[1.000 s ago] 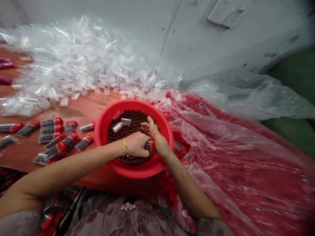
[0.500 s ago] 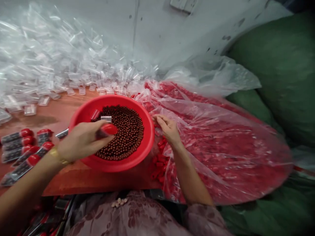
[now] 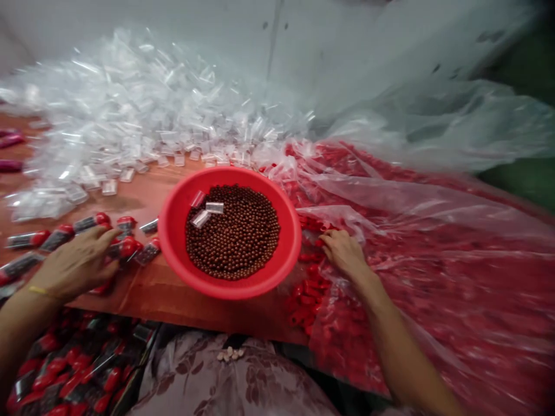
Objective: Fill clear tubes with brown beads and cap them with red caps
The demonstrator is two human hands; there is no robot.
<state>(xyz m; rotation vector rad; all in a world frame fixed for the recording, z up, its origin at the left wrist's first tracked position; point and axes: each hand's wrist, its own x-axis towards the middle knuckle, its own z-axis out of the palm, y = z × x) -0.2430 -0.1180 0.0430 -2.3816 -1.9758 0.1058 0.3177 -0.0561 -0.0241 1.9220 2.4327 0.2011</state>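
My left hand point(image 3: 80, 260) is over a group of clear tubes with red caps and dark beads inside. Thumb and forefinger are apart beside one capped tube point(image 3: 129, 247), and nothing shows gripped between them. To the right, my right hand point(image 3: 344, 252) has its fingers curled together, with a small red cap point(image 3: 319, 242) at the fingertips. It is above loose red caps point(image 3: 307, 294) at the mouth of a clear plastic bag point(image 3: 433, 277) full of them. Between my hands a red bowl point(image 3: 169, 242) holds brown beads point(image 3: 236, 237) and several empty clear tubes point(image 3: 214, 208).
A large heap of empty clear tubes point(image 3: 143, 110) lies against the wall point(image 3: 347, 46). Below the table's front edge, at the lower left, many filled, red-capped tubes point(image 3: 78, 370) are piled. A green sack point(image 3: 515, 185) is at the far right.
My left hand has moved left from over the bowl and no longer shows the red-capped tube in it. My right hand has moved from the bowl's rim to the caps. The view has turned left.
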